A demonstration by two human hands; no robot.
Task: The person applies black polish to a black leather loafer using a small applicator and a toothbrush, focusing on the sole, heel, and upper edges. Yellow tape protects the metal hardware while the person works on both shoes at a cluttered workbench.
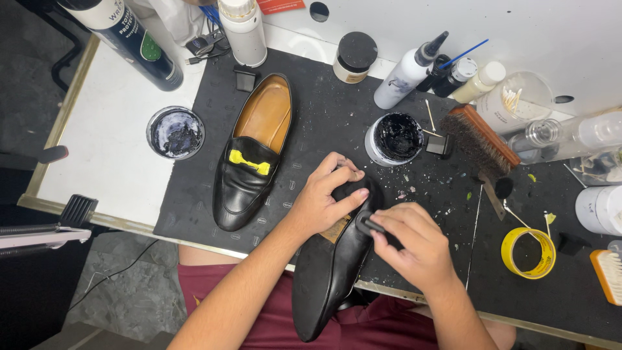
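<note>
Black leather shoe held sole-up [327, 272], toe toward the person, heel end on the front edge of the black work mat [324, 123], toe hanging off over the lap. Left hand [324, 198] wrapped over the heel end, fingers curled around it, clamped on. Right hand [414, 243] pinches a small black applicator [370, 224], its tip pressed against the shoe's side near the heel. Hands just beside each other, not touching. Just beyond the hands: open round tub of black polish [395, 137], lid-less, with a wood-backed bristle brush [481, 141] to its right. Left of the hands, second black leather loafer with tan lining [254, 155] lies upright on the mat, yellow tape on its strap. Further left, off the mat on the white table [110, 142], a shallow tin of dark paste [175, 133]. Yellow tape roll [529, 253] at right, well apart from the right hand. White squeeze bottles and jars along the back edge.
</note>
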